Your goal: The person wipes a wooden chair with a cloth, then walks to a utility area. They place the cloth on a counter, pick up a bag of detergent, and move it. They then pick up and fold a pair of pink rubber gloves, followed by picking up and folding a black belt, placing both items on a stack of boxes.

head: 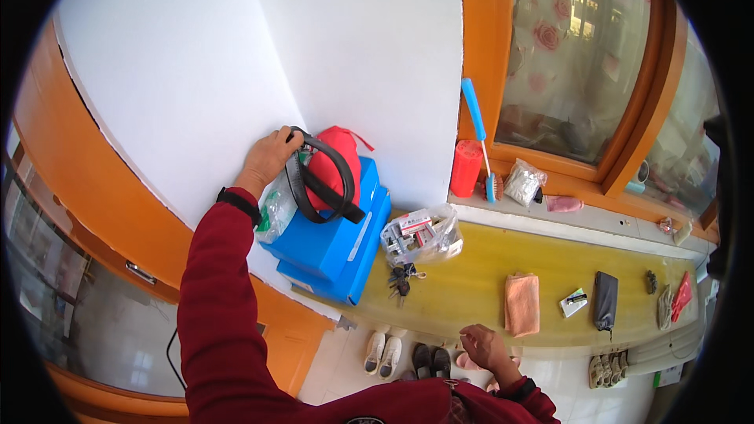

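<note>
My left hand (274, 156) grips a looped black leather belt (333, 159) above a stack of blue boxes (330, 253). Behind the belt, a red cloth pouch (339, 168) rests on the upper box. A clear plastic bag with green print (275, 212) lies at the boxes' left side, below my left wrist. My right hand (484, 346) is near the front edge of the yellow-topped counter (459, 300), its fingers loosely bent and nothing visible in them. Farther right, a folded orange cloth (522, 305) lies on the counter.
A plastic bag of small boxes (423, 234) and keys (402, 280) lie beside the blue boxes. Along the counter are a small card box (573, 302) and a dark pouch (605, 301). The sill holds a red canister (466, 168) and a blue-handled brush (474, 111). Shoes (383, 356) stand on the floor.
</note>
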A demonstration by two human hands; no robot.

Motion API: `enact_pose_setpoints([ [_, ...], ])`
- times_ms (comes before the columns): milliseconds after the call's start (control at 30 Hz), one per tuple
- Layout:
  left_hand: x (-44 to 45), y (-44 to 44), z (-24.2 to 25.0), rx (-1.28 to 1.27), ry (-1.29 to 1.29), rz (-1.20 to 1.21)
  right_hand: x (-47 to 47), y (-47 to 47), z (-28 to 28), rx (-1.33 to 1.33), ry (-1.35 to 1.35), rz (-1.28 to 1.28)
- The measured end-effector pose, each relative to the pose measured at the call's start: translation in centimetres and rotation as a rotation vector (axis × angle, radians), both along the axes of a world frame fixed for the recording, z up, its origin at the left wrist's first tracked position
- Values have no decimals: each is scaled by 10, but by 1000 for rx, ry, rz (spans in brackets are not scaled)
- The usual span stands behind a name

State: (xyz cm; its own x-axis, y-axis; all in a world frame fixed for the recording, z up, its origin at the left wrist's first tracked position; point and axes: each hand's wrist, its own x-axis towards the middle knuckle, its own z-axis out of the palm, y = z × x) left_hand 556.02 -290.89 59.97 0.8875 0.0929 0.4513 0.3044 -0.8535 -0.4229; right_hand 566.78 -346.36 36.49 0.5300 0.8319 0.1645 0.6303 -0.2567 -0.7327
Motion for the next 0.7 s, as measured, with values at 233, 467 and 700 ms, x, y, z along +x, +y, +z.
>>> enact_pose_setpoints([
  [233,-43,-11,-26,22,198,-38,-4,12,-7,14,21,61],
  [467,-29,-71,-3,-319,-37,202,-6,10,-13,-10,17,84],
  [700,18,-157,0,-375,82,594,-6,12,-11,39,58,134],
])
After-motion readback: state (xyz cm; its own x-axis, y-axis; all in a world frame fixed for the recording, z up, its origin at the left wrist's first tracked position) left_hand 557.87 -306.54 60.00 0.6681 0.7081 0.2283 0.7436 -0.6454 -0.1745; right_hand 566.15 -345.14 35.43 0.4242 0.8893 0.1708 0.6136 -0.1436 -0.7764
